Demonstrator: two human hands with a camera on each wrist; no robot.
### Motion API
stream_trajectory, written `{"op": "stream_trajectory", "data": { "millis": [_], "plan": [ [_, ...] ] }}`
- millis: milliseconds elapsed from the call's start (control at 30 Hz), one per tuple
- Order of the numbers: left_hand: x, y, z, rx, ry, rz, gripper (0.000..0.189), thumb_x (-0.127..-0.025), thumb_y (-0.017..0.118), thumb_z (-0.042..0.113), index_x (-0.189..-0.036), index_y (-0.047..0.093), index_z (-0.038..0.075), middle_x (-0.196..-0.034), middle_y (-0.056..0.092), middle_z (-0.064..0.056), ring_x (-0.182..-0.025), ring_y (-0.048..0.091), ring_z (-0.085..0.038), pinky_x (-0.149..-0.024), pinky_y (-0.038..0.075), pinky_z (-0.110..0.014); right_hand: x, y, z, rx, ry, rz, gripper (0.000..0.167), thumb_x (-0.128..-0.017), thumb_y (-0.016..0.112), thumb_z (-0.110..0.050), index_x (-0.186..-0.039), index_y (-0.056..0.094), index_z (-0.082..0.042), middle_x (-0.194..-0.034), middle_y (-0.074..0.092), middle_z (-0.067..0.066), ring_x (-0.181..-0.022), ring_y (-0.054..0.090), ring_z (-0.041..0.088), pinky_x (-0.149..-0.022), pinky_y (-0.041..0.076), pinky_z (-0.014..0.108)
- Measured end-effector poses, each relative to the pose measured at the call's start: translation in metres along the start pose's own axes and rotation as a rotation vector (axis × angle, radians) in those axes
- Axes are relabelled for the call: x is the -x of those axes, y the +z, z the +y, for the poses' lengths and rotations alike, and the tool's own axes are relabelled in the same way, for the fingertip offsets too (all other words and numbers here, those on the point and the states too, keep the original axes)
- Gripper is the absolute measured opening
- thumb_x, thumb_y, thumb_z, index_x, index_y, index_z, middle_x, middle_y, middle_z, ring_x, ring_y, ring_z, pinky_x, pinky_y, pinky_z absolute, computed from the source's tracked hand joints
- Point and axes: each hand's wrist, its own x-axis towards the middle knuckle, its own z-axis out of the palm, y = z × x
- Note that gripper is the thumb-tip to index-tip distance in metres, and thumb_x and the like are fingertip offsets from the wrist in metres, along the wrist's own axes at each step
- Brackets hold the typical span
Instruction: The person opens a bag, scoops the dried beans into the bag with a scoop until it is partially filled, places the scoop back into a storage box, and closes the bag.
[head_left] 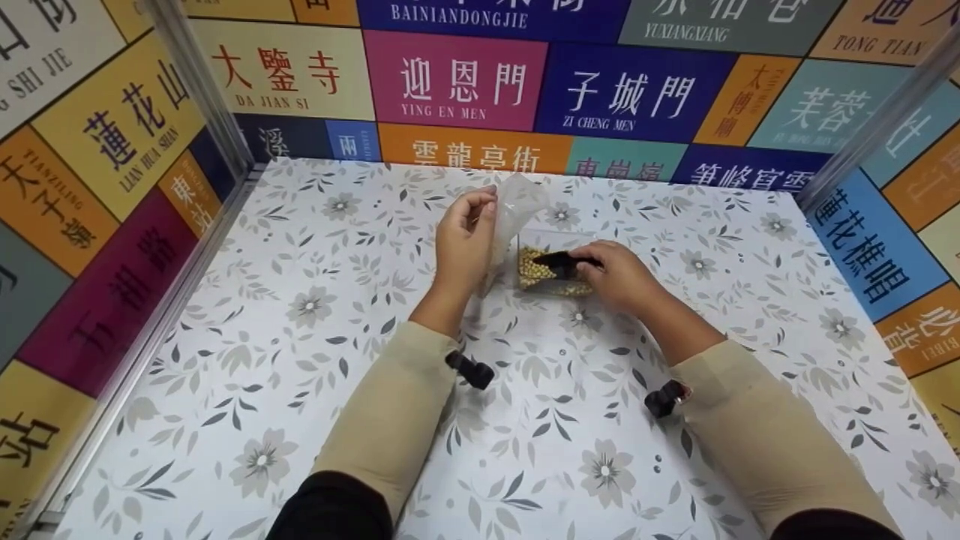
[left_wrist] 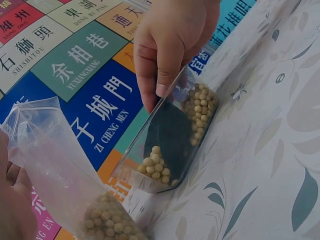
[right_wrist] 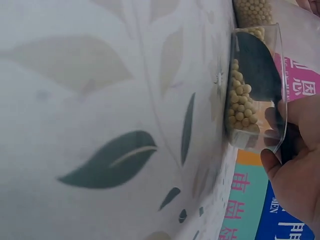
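Observation:
My left hand (head_left: 465,236) holds a clear plastic bag (head_left: 519,206) upright by its upper part. In the left wrist view, yellow soybeans (left_wrist: 111,221) fill the bottom of that bag. Just right of it, a clear rectangular container (head_left: 553,291) with soybeans (head_left: 531,270) stands on the table. My right hand (head_left: 619,274) grips the handle of a black scoop (head_left: 555,262) at the container's right side. The scoop's blade (right_wrist: 257,67) dips down inside the container, with beans on both sides of it. Part of the handle is hidden by the right hand's fingers.
A white cloth with grey leaves and flowers covers the table (head_left: 600,465). Colourful panels with Chinese place names (head_left: 457,79) wall it in at the back and sides. Metal posts (head_left: 202,82) stand at the corners. Both sleeves carry a small black clip (head_left: 471,370).

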Motion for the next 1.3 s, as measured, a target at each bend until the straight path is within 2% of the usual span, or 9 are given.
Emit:
{"op": "stream_trajectory", "data": {
  "millis": [233, 567, 867, 1000, 1100, 1200, 1300],
  "plan": [
    [-0.001, 0.000, 0.001, 0.008, -0.005, 0.004, 0.013, -0.107, 0.063, 0.011, -0.114, 0.072, 0.004, -0.137, 0.074, -0.009, -0.125, 0.070, -0.017, -0.109, 0.057, -0.026, -0.001, 0.006, 0.004, -0.014, -0.008, 0.064, 0.035, -0.112, 0.055, -0.021, -0.145, 0.064, -0.011, -0.153, 0.058, 0.016, -0.148, 0.049, 0.038, -0.126, 0.039, 0.058],
    [0.000, 0.000, 0.002, 0.013, -0.012, 0.007, 0.014, -0.107, 0.064, 0.011, -0.115, 0.072, 0.004, -0.137, 0.074, -0.009, -0.124, 0.071, -0.017, -0.107, 0.058, -0.026, 0.002, 0.006, 0.007, -0.075, -0.019, 0.090, 0.034, -0.112, 0.056, -0.021, -0.143, 0.066, -0.011, -0.154, 0.057, 0.016, -0.148, 0.050, 0.037, -0.125, 0.041, 0.056],
    [0.001, -0.001, 0.002, 0.014, 0.005, -0.018, 0.016, -0.108, 0.062, 0.014, -0.116, 0.070, 0.003, -0.138, 0.072, -0.010, -0.128, 0.069, -0.017, -0.110, 0.056, -0.026, 0.011, 0.003, 0.013, -0.202, -0.014, 0.157, 0.036, -0.111, 0.058, -0.025, -0.144, 0.066, -0.012, -0.152, 0.058, 0.015, -0.141, 0.055, 0.034, -0.117, 0.046, 0.053],
    [0.001, -0.001, 0.002, 0.016, 0.010, -0.021, 0.016, -0.108, 0.062, 0.014, -0.117, 0.070, 0.002, -0.139, 0.072, -0.011, -0.128, 0.069, -0.018, -0.110, 0.056, -0.026, 0.015, -0.001, 0.017, -0.273, 0.004, 0.179, 0.037, -0.112, 0.058, -0.028, -0.144, 0.066, -0.013, -0.153, 0.058, 0.013, -0.141, 0.055, 0.032, -0.115, 0.048, 0.046],
    [0.001, -0.001, 0.002, 0.020, 0.013, -0.020, 0.016, -0.108, 0.062, 0.013, -0.116, 0.070, 0.002, -0.139, 0.072, -0.011, -0.129, 0.069, -0.018, -0.111, 0.056, -0.026, 0.017, -0.004, 0.019, -0.318, 0.029, 0.181, 0.039, -0.112, 0.057, -0.031, -0.146, 0.064, -0.014, -0.154, 0.057, 0.013, -0.137, 0.057, 0.028, -0.105, 0.052, 0.029],
    [0.002, -0.001, 0.002, 0.025, 0.013, -0.017, 0.015, -0.108, 0.062, 0.012, -0.116, 0.070, 0.002, -0.139, 0.072, -0.012, -0.129, 0.068, -0.019, -0.111, 0.055, -0.026, 0.019, -0.007, 0.019, -0.358, 0.040, 0.190, 0.041, -0.112, 0.057, -0.033, -0.147, 0.064, -0.013, -0.152, 0.059, 0.012, -0.133, 0.058, 0.024, -0.093, 0.051, 0.016],
    [0.001, 0.000, 0.002, 0.026, 0.015, -0.016, 0.015, -0.108, 0.062, 0.011, -0.116, 0.070, 0.001, -0.138, 0.072, -0.012, -0.130, 0.068, -0.019, -0.112, 0.055, -0.026, 0.020, -0.010, 0.015, -0.386, 0.039, 0.208, 0.041, -0.112, 0.057, -0.033, -0.147, 0.064, -0.013, -0.152, 0.061, 0.011, -0.135, 0.058, 0.022, -0.093, 0.050, 0.013]
  ]
}}
